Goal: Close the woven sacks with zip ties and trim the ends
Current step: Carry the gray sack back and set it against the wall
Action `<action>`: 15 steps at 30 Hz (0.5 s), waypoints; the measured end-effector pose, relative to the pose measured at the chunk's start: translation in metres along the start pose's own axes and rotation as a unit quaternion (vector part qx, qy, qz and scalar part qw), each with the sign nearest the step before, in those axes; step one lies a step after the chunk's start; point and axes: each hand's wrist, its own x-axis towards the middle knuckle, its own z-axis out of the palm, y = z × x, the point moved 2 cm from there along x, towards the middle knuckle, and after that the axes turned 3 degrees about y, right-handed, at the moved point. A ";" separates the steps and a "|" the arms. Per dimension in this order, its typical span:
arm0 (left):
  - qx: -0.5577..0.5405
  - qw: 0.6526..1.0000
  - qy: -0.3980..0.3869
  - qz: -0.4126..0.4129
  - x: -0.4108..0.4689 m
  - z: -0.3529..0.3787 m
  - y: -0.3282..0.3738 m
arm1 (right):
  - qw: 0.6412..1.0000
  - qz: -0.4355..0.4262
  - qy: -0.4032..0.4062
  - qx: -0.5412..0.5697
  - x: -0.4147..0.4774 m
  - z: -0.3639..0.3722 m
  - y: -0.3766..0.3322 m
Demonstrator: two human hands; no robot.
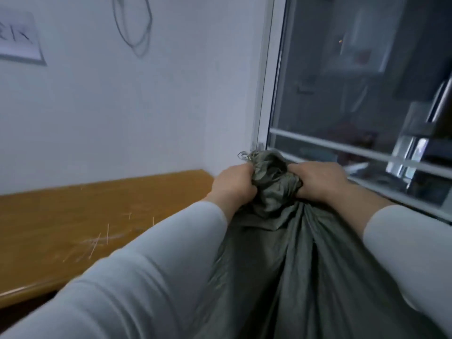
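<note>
Sack: a grey-green woven sack fills the lower centre and right of the frame. Its fabric is drawn up in long folds to a bunched neck at mid-frame, where loose threads fray at the top.
Left hand: grips the neck from the left, fingers curled tight into the cloth.
Right hand: grips the same neck from the right, fingers curled into it, opposite the other hand.
Sleeves: pale grey long sleeves cover both forearms, and the right one sits further back from the wrist.
Table: an orange-brown wooden tabletop lies at the left of the frame, with thin pale slivers scattered on it.
Background: a white wall rises above the table, with a blurred sheet of paper at upper left and a dark cord loop at the top. A white-framed window is at the right.
</note>
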 end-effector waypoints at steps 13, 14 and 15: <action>0.084 0.982 0.147 0.086 0.147 -0.177 -0.017 | 0.984 0.040 0.146 -0.099 0.166 -0.138 0.008; 0.091 0.980 0.154 0.088 0.158 -0.184 -0.025 | 0.983 0.040 0.151 -0.099 0.181 -0.140 0.004; 0.097 0.978 0.160 0.091 0.169 -0.190 -0.033 | 0.982 0.041 0.155 -0.099 0.197 -0.142 0.001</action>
